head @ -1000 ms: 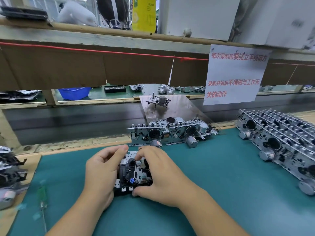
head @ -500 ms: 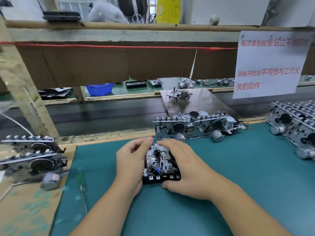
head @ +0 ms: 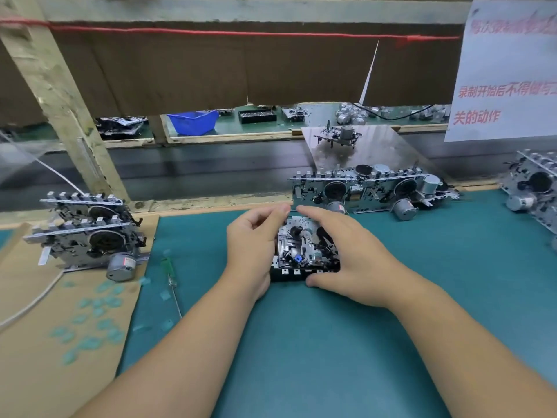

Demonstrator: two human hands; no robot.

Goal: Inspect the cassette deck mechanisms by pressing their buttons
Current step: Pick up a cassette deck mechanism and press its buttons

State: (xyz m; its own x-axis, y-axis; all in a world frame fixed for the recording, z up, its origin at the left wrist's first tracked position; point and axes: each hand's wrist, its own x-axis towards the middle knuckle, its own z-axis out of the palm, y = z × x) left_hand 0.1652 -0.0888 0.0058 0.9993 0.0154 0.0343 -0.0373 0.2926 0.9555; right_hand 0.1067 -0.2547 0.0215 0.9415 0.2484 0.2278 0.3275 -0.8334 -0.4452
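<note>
- Since the earlier frame, our view has swung left: two stacked mechanisms [head: 87,233] now sit fully in view far left of the cassette deck mechanism [head: 306,247], while the row far right has slid mostly out of frame. Our hands keep the same hold.
- We see the cassette deck mechanism lying flat on the green mat [head: 331,342], its row of buttons along the edge nearest us.
- Our left hand [head: 251,245] grips the mechanism's left side, fingers curled, thumb reaching over its far top corner.
- Our right hand [head: 349,254] wraps the mechanism's right side, fingers arched over the top and thumb pressed against the button edge.
- Just behind the mechanism, a long double mechanism [head: 367,188] lies along the mat's far edge.
- Left of the mechanism, a green-handled screwdriver [head: 170,277] lies on the mat.
- Further left, the stacked mechanisms rest on brown cardboard [head: 45,342] with a round silver motor at their front.
- Behind the long mechanism, a small assembly stands on a metal plate [head: 370,149].
- Far behind and left, a blue bin [head: 193,122] sits on another bench.
- Upper right of the mechanism, a white notice [head: 506,79] with red characters hangs.
</note>
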